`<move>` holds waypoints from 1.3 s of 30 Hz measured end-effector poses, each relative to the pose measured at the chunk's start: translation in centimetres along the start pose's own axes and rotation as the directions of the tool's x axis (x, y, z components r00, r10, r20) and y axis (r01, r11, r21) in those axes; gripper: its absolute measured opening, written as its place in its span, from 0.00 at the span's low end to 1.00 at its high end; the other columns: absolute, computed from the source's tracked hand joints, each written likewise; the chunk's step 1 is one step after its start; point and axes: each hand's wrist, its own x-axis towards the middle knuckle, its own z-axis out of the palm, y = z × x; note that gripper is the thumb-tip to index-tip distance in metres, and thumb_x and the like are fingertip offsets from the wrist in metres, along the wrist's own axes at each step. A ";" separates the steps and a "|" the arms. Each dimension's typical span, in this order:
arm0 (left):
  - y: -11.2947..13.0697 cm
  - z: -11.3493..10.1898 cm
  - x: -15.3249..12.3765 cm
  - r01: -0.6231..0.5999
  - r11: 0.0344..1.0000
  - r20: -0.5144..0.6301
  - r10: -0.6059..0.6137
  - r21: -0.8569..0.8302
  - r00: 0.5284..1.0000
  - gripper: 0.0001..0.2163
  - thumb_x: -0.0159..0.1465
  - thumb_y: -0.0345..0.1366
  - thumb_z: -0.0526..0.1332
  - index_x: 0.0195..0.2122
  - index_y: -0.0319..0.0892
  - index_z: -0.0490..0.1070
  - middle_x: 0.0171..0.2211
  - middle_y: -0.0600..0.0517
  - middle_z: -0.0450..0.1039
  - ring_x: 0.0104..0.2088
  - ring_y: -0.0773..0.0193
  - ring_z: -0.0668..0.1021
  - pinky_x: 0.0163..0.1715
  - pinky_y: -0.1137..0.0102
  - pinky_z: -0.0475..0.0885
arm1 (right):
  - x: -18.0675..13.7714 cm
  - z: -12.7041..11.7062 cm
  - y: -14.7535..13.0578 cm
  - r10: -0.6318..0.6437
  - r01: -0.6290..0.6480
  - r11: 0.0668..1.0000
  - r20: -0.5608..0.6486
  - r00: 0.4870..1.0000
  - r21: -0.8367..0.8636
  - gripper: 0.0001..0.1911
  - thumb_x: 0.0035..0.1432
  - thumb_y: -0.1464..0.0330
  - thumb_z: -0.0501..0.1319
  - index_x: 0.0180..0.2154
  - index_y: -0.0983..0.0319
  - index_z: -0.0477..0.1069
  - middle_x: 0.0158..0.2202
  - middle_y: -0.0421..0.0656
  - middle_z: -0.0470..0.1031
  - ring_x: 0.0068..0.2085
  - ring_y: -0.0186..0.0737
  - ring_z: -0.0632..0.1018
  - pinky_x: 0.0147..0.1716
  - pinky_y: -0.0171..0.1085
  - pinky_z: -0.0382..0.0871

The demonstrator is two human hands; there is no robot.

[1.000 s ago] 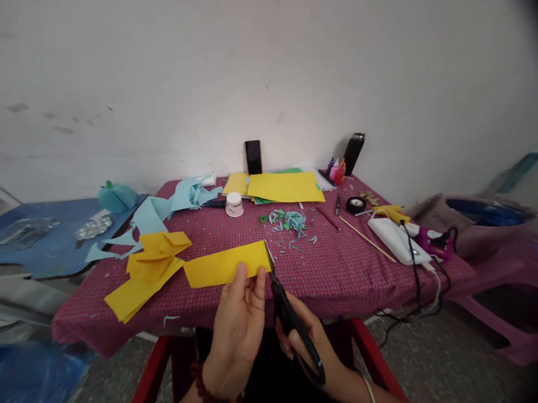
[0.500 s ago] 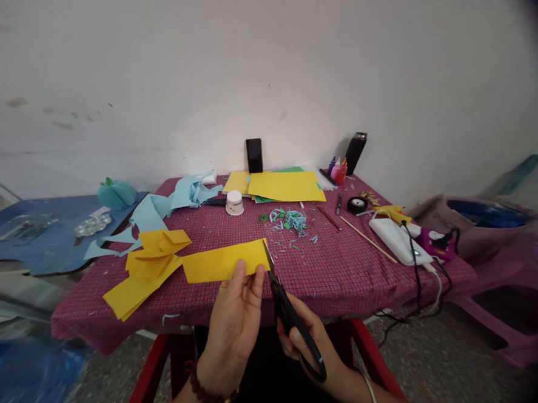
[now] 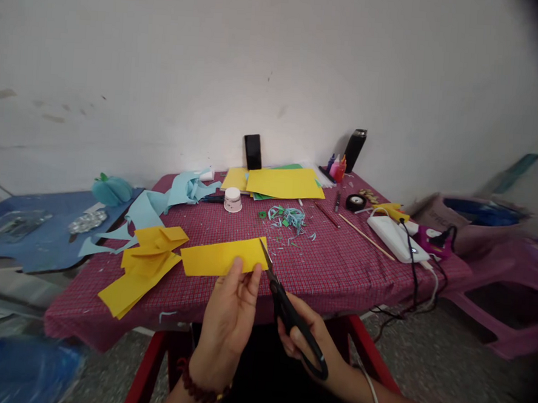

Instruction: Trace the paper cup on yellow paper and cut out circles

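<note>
My left hand [image 3: 229,317] pinches the near edge of a long yellow paper strip [image 3: 220,256], which it holds up over the front of the table. My right hand [image 3: 308,344] grips black scissors [image 3: 289,312]. Their blades touch the strip's right end, at its edge. Both hands sit just in front of the red checked tablecloth [image 3: 338,266].
Folded yellow paper pieces [image 3: 144,267] lie at the left. Light blue paper scraps [image 3: 169,198], yellow sheets [image 3: 283,184], a small white cup [image 3: 232,200], paper shreds [image 3: 288,218], a phone [image 3: 252,152], paint bottles [image 3: 337,168], a dark flask [image 3: 354,151], tape [image 3: 355,202], a glue gun [image 3: 391,212] and a white power bank [image 3: 397,238] lie about.
The view has shifted slightly. My hands, the strip and the scissors have drifted a little down and left. The scissors stay at the strip's right end.
</note>
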 end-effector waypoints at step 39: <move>-1.1 -1.6 0.5 0.083 0.995 0.084 -0.088 0.061 0.993 0.07 0.56 0.18 0.62 0.29 0.36 0.74 0.29 0.52 0.77 0.28 0.70 0.79 0.30 0.75 0.79 | -0.3 -1.2 -2.3 0.098 -0.086 0.942 0.021 0.995 -0.326 0.40 0.53 0.44 0.61 0.59 0.58 0.57 0.35 0.42 0.65 0.31 0.37 0.65 0.32 0.37 0.60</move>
